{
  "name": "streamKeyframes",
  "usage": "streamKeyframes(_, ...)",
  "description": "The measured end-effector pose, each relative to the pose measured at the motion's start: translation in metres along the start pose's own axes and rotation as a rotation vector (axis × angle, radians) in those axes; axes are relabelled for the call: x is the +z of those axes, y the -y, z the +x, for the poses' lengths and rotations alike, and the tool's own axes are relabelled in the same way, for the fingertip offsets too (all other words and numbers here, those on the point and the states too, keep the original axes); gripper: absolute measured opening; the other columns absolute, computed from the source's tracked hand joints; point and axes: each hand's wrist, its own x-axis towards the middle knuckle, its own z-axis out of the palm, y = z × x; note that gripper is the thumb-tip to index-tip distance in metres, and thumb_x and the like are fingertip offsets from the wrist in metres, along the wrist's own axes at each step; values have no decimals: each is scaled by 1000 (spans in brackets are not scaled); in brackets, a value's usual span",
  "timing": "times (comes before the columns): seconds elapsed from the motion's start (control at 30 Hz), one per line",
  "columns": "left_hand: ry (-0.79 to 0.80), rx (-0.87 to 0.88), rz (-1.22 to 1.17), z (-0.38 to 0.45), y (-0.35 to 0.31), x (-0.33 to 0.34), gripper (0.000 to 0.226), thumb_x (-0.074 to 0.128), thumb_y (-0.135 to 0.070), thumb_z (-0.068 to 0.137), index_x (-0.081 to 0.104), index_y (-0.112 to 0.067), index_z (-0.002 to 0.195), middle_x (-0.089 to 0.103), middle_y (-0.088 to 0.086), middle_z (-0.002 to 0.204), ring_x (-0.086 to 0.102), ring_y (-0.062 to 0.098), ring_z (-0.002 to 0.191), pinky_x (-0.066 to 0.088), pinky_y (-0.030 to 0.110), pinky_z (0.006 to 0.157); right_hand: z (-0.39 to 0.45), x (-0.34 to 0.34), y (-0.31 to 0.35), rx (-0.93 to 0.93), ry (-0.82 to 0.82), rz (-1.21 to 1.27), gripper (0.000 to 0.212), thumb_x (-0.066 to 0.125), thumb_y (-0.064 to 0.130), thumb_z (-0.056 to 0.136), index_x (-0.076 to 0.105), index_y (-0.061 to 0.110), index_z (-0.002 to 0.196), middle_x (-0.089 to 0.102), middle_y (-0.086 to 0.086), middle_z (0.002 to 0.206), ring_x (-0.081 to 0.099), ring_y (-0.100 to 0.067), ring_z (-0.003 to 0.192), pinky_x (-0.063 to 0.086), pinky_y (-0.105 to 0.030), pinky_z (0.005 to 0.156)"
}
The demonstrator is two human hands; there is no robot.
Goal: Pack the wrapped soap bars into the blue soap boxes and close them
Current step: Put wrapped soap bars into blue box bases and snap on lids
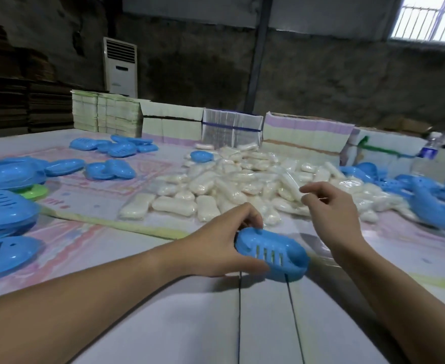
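Note:
My left hand (224, 243) grips a closed blue soap box (272, 252) with slots in its lid, near the table's front centre. My right hand (329, 206) hovers a little above and to the right of it, fingers loosely curled and holding nothing, over the near edge of a big heap of wrapped white soap bars (242, 185). More blue soap boxes (9, 174) lie stacked at the left, others (121, 148) sit further back, and open blue box halves (426, 195) lie at the right.
Stacks of flat printed cartons (305, 132) line the far edge of the table (163, 324). A green lid (36, 191) sticks out under the left boxes. A water bottle (430, 148) stands at the far right. An air conditioner unit (120, 67) stands by the wall.

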Motion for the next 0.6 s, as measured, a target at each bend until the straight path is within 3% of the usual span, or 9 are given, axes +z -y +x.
streamKeyframes(0.1, 30, 16, 82, -2, -6, 2, 53, 89, -29, 66, 49, -40, 100, 63, -7, 98, 63, 12, 84, 52, 26, 71, 12, -10, -17, 46, 34, -303, 31, 60, 25, 85, 64, 27, 115, 64, -4, 107, 58, -23, 98, 47, -35, 82)
streamKeyframes(0.17, 43, 5, 105, -2, -7, 3, 54, 88, -34, 66, 49, -43, 101, 61, -11, 100, 61, 7, 84, 50, 22, 71, 19, -19, -32, 123, 110, -632, 49, 58, 35, 85, 51, 28, 133, 54, -10, 131, 44, -34, 122, 39, -45, 99)
streamKeyframes(0.27, 42, -11, 131, -2, -5, 3, 56, 88, -38, 66, 48, -46, 105, 59, -15, 103, 58, 1, 87, 48, 12, 70, 21, -25, -48, 248, 254, -879, 65, 54, 46, 84, 33, 33, 145, 39, -7, 149, 29, -36, 135, 31, -50, 103)
streamKeyframes(0.6, 61, -15, 161, 0, 0, 5, 62, 82, -53, 63, 42, -57, 110, 52, -26, 105, 54, -8, 95, 46, 11, 74, 37, -30, -63, 123, 231, -1052, 52, 50, 55, 84, 46, 25, 126, 46, -6, 132, 43, -37, 118, 41, -47, 89)
